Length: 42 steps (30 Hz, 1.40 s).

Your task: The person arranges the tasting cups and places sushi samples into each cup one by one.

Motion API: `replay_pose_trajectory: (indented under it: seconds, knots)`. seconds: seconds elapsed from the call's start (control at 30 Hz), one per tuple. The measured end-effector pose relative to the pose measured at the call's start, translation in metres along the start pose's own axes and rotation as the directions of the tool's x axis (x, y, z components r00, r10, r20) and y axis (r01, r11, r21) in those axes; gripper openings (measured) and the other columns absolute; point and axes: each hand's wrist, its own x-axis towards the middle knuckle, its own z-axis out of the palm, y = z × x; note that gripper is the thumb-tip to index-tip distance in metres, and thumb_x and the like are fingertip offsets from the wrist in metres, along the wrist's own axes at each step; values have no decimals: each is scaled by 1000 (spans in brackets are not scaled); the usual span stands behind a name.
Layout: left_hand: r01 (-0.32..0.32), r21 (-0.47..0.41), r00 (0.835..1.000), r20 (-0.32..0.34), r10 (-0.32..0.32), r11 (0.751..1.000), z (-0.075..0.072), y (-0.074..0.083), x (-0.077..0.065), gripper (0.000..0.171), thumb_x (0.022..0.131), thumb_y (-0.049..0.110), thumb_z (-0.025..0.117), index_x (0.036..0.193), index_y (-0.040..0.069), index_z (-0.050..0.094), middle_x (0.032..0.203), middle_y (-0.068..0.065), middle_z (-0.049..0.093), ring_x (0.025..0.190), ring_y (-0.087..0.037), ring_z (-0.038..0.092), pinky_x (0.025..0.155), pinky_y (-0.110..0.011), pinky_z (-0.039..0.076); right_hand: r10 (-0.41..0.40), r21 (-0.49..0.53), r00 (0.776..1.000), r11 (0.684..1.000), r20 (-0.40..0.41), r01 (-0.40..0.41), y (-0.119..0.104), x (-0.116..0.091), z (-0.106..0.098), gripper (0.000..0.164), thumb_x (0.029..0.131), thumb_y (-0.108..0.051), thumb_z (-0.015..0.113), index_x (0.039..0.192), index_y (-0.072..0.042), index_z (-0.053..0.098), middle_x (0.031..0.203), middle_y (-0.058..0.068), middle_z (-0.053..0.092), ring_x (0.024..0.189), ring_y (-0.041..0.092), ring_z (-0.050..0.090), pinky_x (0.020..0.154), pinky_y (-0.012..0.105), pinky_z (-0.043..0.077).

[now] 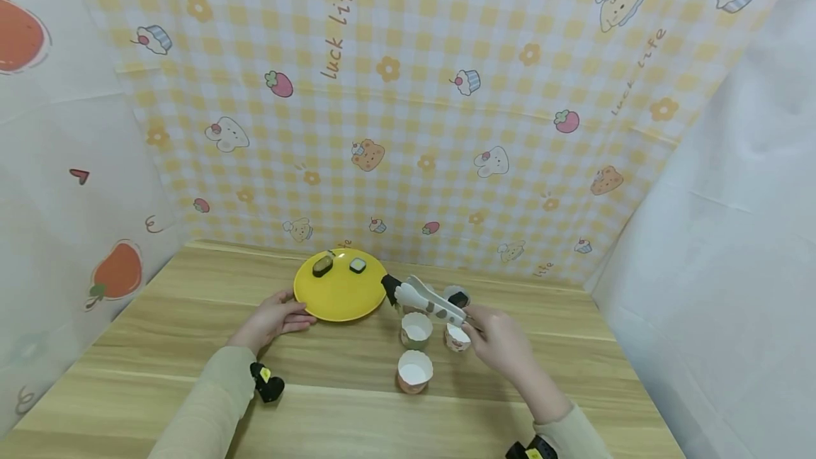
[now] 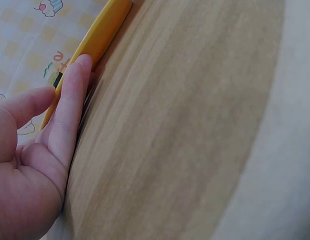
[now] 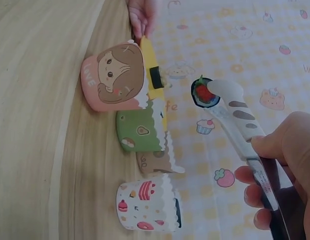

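Note:
At the back left of the table, a yellow plate (image 1: 338, 303) carries two small sushi pieces, a brownish one (image 1: 322, 265) and a black-edged one (image 1: 358, 265). My left hand (image 1: 270, 321) pinches its left rim, thumb above and fingers underneath. My right hand (image 1: 500, 342) grips the handle end of white tongs (image 1: 433, 301) with grey spots. Between the tongs' tips is a black-wrapped sushi roll (image 3: 200, 102) with red and green filling. In the head view this roll overlaps the plate's right edge.
Right of the plate stand several paper cups: a pink one (image 3: 92, 87), a green one (image 3: 132, 135), a brown one (image 3: 147, 162) and a white patterned one (image 3: 137, 205). Another cup at the back holds a dark piece (image 1: 457, 299). A checked cloth (image 1: 421, 183) hangs behind the table.

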Motion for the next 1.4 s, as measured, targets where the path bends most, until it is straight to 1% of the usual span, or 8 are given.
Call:
replay_pose_trajectory:
  seconds: [0.13, 0.23, 0.43, 0.57, 0.8, 0.9, 1.17, 1.4]
  knots:
    - [1, -2, 1000, -2, -1, 1000, 0, 0, 1, 62, 102, 3, 42, 148, -10, 3, 95, -15, 67, 85, -23, 69, 80, -36, 57, -34, -16, 998, 999, -46, 33, 4, -5, -1, 24, 80, -5, 76, 103, -5, 71, 90, 6, 70, 67, 8, 60, 55, 22, 51]
    - [2, -4, 1000, -1, -2, 1000, 0, -1, 1, 62, 101, 2, 43, 148, -10, 3, 96, -16, 67, 85, -24, 69, 80, -37, 57, -36, -24, 998, 999, -55, 35, 6, -9, -2, 26, 79, -4, 77, 104, -5, 71, 89, 6, 69, 64, 7, 57, 53, 22, 49]
    - [8, -21, 1000, 0, -8, 1000, -1, -2, 2, 63, 101, 1, 43, 149, -8, 3, 95, -15, 67, 84, -23, 69, 80, -36, 57, -8, -30, 998, 1000, -56, 7, 10, -16, -3, 27, 78, -6, 78, 105, -5, 71, 86, 4, 69, 58, 3, 50, 47, 19, 44]
    - [6, -26, 1000, 4, -6, 1000, -1, -1, 3, 64, 101, 2, 43, 149, -8, 1, 94, -14, 67, 84, -23, 69, 80, -36, 57, -40, -36, 996, 999, -82, 37, 13, -21, -2, 28, 75, -5, 80, 102, -5, 72, 86, 6, 70, 57, 2, 52, 48, 19, 45]
    - [6, -6, 1000, -4, -6, 1000, -1, 0, 2, 63, 101, 2, 43, 149, -9, 2, 95, -15, 67, 85, -24, 69, 80, -37, 57, -54, -65, 993, 997, -102, 48, 16, -28, -3, 24, 73, -5, 81, 95, -4, 72, 75, 0, 67, 53, -1, 47, 45, 17, 43]
    - [3, -5, 1000, 5, -3, 1000, -1, -1, 2, 64, 101, 2, 43, 149, -9, 2, 96, -15, 67, 85, -24, 69, 80, -37, 57, -60, -84, 992, 995, -114, 51, 16, -30, -4, 23, 72, -5, 82, 92, -4, 71, 73, -1, 66, 52, 0, 46, 44, 18, 42]
    - [-2, -2, 1000, 23, 2, 1000, -1, 0, 1, 65, 102, 3, 43, 148, -9, 0, 98, -16, 66, 86, -24, 68, 81, -37, 56, 26, -68, 999, 997, -34, -28, 16, -36, -5, 24, 78, -9, 78, 100, -4, 71, 76, -1, 65, 50, -2, 40, 42, 16, 38]
    - [4, 3, 1000, 4, -4, 1000, 0, 2, 0, 63, 102, 3, 42, 148, -9, 1, 97, -16, 66, 86, -24, 68, 81, -37, 57, 41, -64, 999, 997, -18, -42, 15, -39, -4, 26, 78, -9, 79, 102, -2, 71, 75, -1, 65, 49, -2, 39, 41, 16, 37]
